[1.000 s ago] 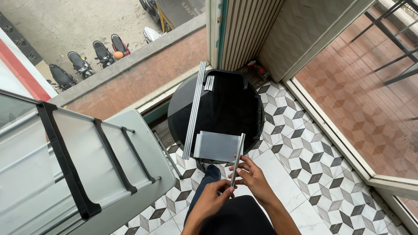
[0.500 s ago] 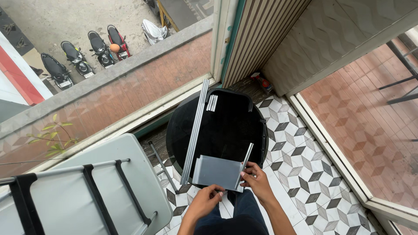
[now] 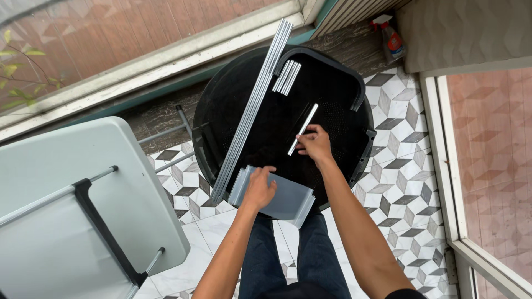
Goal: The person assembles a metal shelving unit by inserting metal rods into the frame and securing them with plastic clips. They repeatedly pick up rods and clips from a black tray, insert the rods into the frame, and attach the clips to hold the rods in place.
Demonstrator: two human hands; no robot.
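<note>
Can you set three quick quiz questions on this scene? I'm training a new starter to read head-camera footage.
1. True or false: the right hand touches a short silver metal strip on the round black plastic chair seat.
2. What lies under the left hand? A) stack of grey translucent plastic sheets B) spray bottle C) folded white table
3. Fill in: the bundle of long silver metal rods lies on the ____ side of the seat.

Key: 1 true; 2 A; 3 left.
</note>
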